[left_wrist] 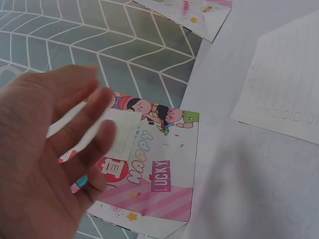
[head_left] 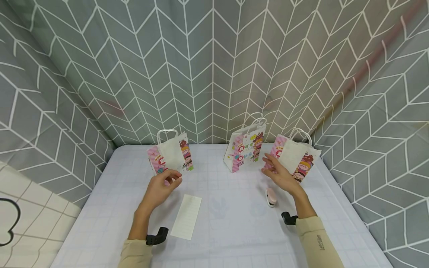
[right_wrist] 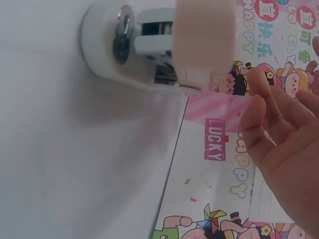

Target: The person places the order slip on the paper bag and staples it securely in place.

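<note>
Three printed paper bags (head_left: 246, 147) across far part of table (head_left: 231, 238). Pale sheet (head_left: 171, 153) on front of left bag (head_left: 187, 152), another on right bag (head_left: 305, 163). Left hand (head_left: 162, 186) at near side of left bag, fingers loosely bent, nothing held. Right hand (head_left: 280, 176) before right bag, fingers loosely extended, nothing held; contact with bag cannot be told. Pink-and-white stapler (head_left: 271, 197) just nearer than right hand. Loose paper strip (head_left: 186, 217) flat, near left hand. Patterned curtain (head_left: 201, 74) behind.

Paper bags (head_left: 247, 148) look smooth — the stapler (head_left: 271, 196), plastic with shiny metal
</note>
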The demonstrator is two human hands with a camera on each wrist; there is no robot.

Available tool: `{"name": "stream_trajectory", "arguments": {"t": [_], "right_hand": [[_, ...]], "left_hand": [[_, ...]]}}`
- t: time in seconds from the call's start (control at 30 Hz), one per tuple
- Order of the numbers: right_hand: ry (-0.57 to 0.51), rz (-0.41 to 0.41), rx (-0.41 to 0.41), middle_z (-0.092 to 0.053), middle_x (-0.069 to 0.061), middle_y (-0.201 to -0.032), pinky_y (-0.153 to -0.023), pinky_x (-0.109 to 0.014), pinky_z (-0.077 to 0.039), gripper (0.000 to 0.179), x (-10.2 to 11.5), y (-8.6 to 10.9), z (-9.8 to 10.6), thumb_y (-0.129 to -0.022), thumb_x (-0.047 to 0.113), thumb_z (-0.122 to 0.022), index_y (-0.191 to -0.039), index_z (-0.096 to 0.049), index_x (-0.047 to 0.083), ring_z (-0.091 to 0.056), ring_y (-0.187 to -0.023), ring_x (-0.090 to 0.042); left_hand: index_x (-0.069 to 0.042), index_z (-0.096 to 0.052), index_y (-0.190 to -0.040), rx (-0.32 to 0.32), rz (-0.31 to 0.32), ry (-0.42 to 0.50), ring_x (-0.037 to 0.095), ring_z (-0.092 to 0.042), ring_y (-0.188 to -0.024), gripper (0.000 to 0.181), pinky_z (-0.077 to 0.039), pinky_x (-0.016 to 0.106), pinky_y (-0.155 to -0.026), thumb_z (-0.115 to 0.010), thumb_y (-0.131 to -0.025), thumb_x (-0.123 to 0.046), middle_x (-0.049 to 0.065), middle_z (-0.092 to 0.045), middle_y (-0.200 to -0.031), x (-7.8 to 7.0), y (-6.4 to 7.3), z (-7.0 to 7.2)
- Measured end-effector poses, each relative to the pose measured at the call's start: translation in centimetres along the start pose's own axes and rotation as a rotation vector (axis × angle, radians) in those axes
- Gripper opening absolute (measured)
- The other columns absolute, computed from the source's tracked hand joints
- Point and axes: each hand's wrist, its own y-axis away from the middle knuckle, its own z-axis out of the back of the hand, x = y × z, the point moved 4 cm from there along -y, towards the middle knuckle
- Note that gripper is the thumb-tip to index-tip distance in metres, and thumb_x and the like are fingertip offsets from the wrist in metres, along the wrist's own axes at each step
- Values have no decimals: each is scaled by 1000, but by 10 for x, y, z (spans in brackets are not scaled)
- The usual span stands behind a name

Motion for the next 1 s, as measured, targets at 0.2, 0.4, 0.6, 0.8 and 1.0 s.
{"name": "stream_trajectory", "arguments": {"t": [0.2, 0.4, 0.6, 0.8, 1.0], "right_hand": [[13, 21, 7, -26, -21, -163, -103, -60, -42, 77, -1, -8, -3, -103, 32, -57, -161, -12, 11, -41, -136, -48], [0, 0, 39, -20, -21, -165, -95, -56, -48, 81, -4, -20, -5, -103, 28, -58, -162, -6, 10, -50, -124, -42], [-51, -64, 65, -11, -19, -167, -95, -58, -48, 88, -6, -25, -8, -102, 38, -58, -162, 1, 14, -49, -122, -37], [-76, -91, 68, -5, -17, -168, -98, -59, -47, 92, -5, -28, -12, -101, 41, -59, -162, 5, 17, -46, -126, -38], [-65, -89, 63, 1, -19, -168, -94, -56, -50, 96, -6, -35, -15, -101, 41, -59, -161, 12, 13, -49, -127, -40]], "left_hand": [[-13, -72, -113, 181, 53, -60, 14, -58, -85, 30, -49, 30, -70, -80, -87, -25, 1, -72, -105, 6, 0, -15], [-13, -72, -118, 295, 85, -100, 21, -58, -92, 40, -48, 33, -72, -85, -82, -24, 5, -71, -112, 8, 2, -23], [-16, -73, -116, 315, 80, -175, 24, -59, -99, 43, -47, 38, -80, -89, -77, -25, 2, -69, -114, 10, 6, -26], [-22, -73, -116, 342, 113, -236, 23, -57, -106, 51, -46, 47, -91, -93, -69, -26, 2, -64, -116, 13, 9, -30], [-22, -72, -117, 379, 109, -265, 24, -53, -111, 56, -41, 52, -97, -95, -66, -22, 2, -62, -115, 14, 13, -34]]}}
